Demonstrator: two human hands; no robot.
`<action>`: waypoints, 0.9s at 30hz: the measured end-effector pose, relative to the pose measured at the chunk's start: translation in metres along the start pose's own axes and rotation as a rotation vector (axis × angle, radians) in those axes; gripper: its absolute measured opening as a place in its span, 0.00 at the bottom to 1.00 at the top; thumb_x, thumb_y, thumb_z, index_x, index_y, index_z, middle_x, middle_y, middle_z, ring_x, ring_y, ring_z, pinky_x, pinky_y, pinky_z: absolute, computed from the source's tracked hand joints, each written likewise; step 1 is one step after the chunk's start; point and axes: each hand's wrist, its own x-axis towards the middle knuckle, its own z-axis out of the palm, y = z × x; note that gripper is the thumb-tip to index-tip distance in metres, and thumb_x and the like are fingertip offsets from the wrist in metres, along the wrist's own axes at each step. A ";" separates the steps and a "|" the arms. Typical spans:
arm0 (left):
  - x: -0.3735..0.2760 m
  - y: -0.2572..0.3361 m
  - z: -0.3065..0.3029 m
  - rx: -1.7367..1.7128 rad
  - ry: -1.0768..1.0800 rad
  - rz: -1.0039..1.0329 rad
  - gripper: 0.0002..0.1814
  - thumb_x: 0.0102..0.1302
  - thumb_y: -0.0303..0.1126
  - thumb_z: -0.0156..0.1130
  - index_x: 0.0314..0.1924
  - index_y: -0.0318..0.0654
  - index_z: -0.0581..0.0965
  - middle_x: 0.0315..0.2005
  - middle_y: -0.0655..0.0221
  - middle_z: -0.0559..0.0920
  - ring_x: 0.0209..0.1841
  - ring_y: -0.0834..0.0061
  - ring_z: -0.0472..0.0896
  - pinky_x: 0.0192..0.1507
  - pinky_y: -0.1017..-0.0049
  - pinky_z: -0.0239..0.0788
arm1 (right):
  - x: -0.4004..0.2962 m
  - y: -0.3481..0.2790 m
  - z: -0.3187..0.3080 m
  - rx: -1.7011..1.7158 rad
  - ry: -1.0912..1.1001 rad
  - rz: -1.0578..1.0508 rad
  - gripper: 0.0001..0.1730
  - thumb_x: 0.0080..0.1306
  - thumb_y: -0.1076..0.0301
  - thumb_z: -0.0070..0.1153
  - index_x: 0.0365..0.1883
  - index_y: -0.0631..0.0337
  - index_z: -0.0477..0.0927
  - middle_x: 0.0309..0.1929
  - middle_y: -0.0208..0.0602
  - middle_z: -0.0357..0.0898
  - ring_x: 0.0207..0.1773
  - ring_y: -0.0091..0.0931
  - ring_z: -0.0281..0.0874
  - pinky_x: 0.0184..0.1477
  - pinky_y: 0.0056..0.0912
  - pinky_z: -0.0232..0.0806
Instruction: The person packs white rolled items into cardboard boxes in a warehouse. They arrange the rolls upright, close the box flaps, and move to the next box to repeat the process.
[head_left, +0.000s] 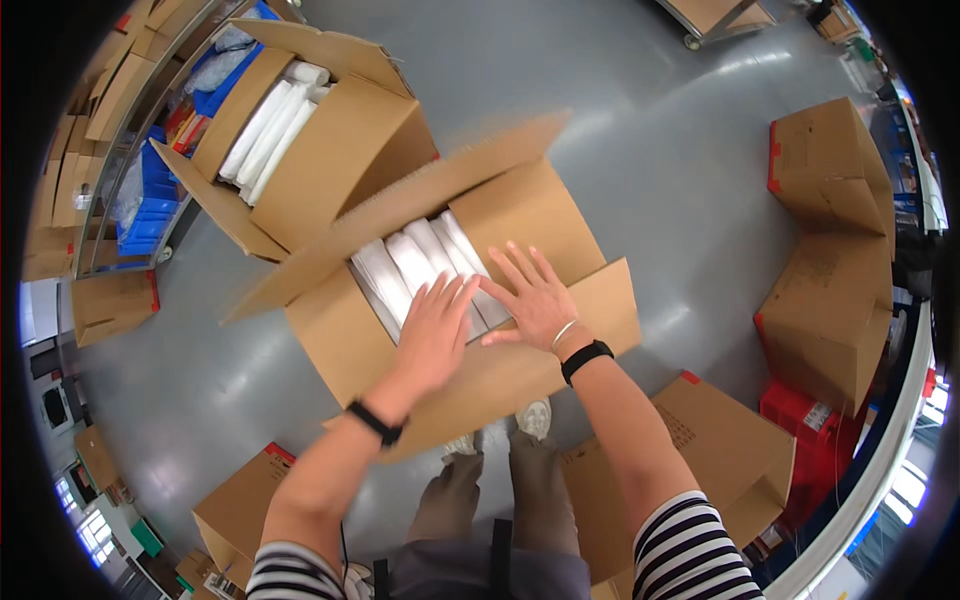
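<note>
An open cardboard box (326, 341) stands on the floor in front of me, its flaps folded outward. White wrapped bundles (412, 259) lie side by side in it, below the rim. My left hand (433, 330) is palm down over the near end of the bundles, its fingers stretched forward. Just to its right, my right hand (534, 304) spreads its fingers above the box's right inner flap (529, 214). Neither hand grips anything; whether they touch what lies beneath is unclear. The long far flap (405, 206) is blurred.
A second open carton (337, 150) with white bundles stands at the upper left, beside a rack (112, 165) with blue bins. Cartons (825, 315) line the right side near a red crate (799, 420). More cartons (720, 442) flank my legs. A wheeled cart (709, 19) stands far off.
</note>
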 end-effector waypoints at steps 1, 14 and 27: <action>-0.020 0.010 -0.011 0.100 -0.023 -0.032 0.31 0.70 0.43 0.54 0.72 0.47 0.64 0.70 0.50 0.62 0.73 0.43 0.54 0.73 0.44 0.42 | 0.004 0.005 0.011 0.010 -0.007 0.015 0.51 0.59 0.18 0.37 0.74 0.38 0.60 0.79 0.38 0.48 0.82 0.40 0.38 0.80 0.51 0.32; -0.107 -0.063 0.055 0.182 -0.160 -0.382 0.45 0.56 0.73 0.56 0.73 0.75 0.61 0.78 0.60 0.43 0.77 0.39 0.35 0.73 0.37 0.25 | 0.055 -0.004 -0.009 0.326 0.206 0.025 0.44 0.57 0.41 0.66 0.69 0.47 0.68 0.73 0.41 0.61 0.77 0.44 0.51 0.76 0.51 0.43; -0.120 -0.071 0.069 0.094 -0.050 -0.403 0.46 0.52 0.72 0.60 0.72 0.77 0.62 0.75 0.64 0.56 0.76 0.47 0.47 0.72 0.39 0.32 | 0.082 -0.055 -0.046 -0.022 -0.169 -0.191 0.31 0.67 0.56 0.57 0.69 0.29 0.69 0.71 0.45 0.64 0.72 0.46 0.61 0.71 0.49 0.56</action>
